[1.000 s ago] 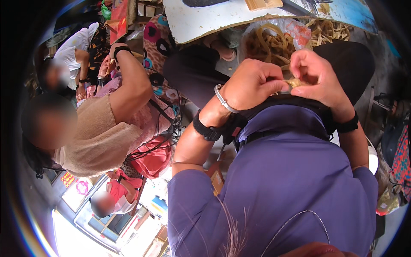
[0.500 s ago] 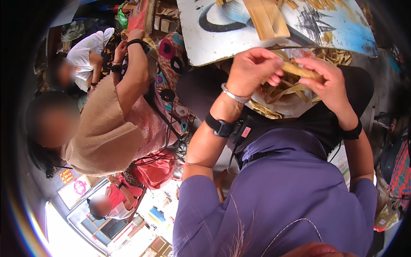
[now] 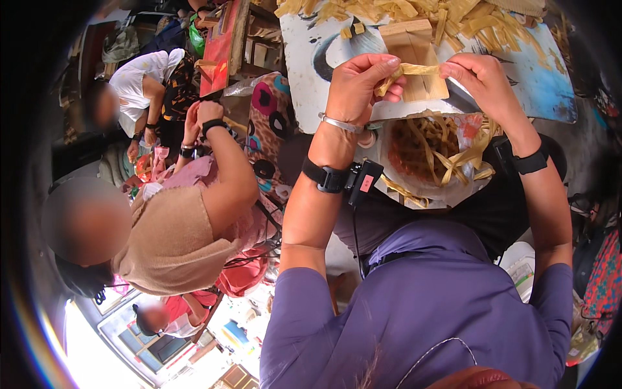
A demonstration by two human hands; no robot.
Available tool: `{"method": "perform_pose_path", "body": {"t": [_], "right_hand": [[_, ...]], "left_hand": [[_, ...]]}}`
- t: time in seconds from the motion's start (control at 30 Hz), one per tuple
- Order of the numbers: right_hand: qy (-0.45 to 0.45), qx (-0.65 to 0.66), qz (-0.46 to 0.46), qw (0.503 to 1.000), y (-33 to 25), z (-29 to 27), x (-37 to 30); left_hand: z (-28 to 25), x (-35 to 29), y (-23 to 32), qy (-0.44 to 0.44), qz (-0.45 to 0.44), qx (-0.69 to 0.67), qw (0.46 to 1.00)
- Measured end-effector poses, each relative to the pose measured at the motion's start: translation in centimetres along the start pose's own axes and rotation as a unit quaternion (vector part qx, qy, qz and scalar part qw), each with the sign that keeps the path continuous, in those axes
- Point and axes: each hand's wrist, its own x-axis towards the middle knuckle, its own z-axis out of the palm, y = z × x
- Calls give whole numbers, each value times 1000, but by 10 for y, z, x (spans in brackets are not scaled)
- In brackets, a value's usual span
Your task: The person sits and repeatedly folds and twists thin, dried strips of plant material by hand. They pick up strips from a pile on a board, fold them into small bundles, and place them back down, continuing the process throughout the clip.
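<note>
As left hand [image 3: 360, 84], right hand [image 3: 481, 79] pinch strip [image 3: 422, 69] | axis runs sideways | left end bent

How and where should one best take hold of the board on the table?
Probably grip the board across its near end, by its two long sides, coming from the person's side. It appears to lie flat on the table, its near end bare, while loose strips lie around its far end and the held strip crosses its middle in this view.
</note>
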Motion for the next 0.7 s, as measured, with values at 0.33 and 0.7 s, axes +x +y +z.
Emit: {"method": "perform_pose_path", "body": {"t": [0.33, 0.7], "right_hand": [[-68, -190, 32, 979, 13, 8, 22], [98, -189, -1, 977, -12, -72, -76]], "left_hand": [[-6, 12, -13, 25, 0, 36, 999], [4, -65, -65, -11, -70, -97, 993]]}}
